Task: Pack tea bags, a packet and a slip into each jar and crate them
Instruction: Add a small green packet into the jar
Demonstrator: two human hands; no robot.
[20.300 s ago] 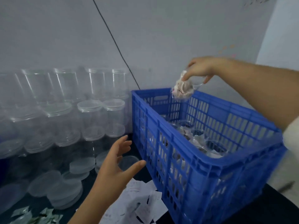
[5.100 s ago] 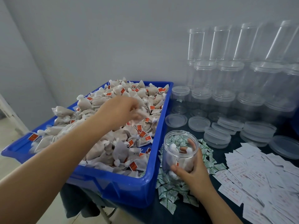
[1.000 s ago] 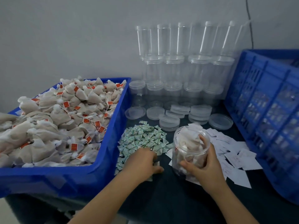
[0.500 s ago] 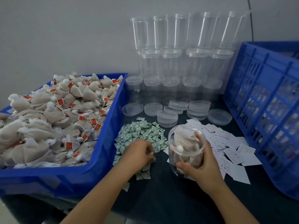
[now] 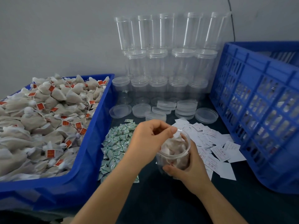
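A clear plastic jar stuffed with tea bags stands on the dark table, and my right hand grips its side. My left hand hovers over the jar's mouth with curled fingers, thumb and forefinger pinched together; the small packet they hold is almost hidden. The pile of green-and-white packets lies just left of the jar. White paper slips are scattered to its right. A blue tray heaped with tea bags fills the left side.
A tall blue crate holding filled jars stands at the right. Stacked empty clear jars line the wall behind. Loose clear lids lie in front of them. A black cable runs down the wall.
My left hand has lifted off the packet pile and moved right, up over the jar's mouth. My right hand keeps its grip on the jar.
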